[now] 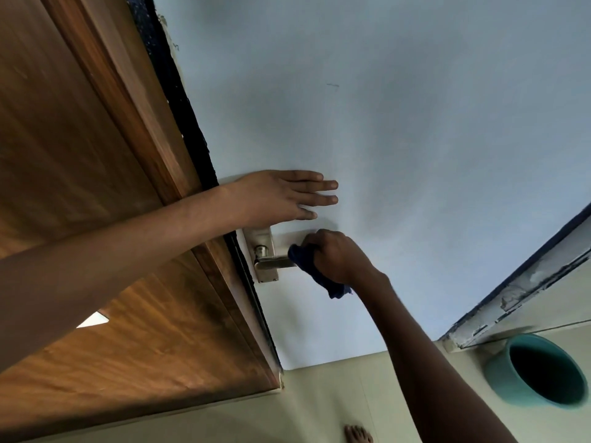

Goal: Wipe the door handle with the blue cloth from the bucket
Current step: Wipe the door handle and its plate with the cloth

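A silver lever door handle [271, 261] on its metal plate sits at the left edge of a pale blue-white door [399, 139]. My right hand [335, 255] is closed around a dark blue cloth [315, 270], which is pressed over the outer end of the lever; a tail of cloth hangs below my fist. My left hand [281, 198] lies flat on the door just above the handle, fingers stretched out and holding nothing. The teal bucket [540, 369] stands on the floor at the lower right, its inside dark.
A brown wooden door frame [96, 155] fills the left side. The floor is pale tile [319, 401]. A worn dark-edged frame strip [518, 292] runs along the right by the bucket. A bare foot [358, 434] shows at the bottom edge.
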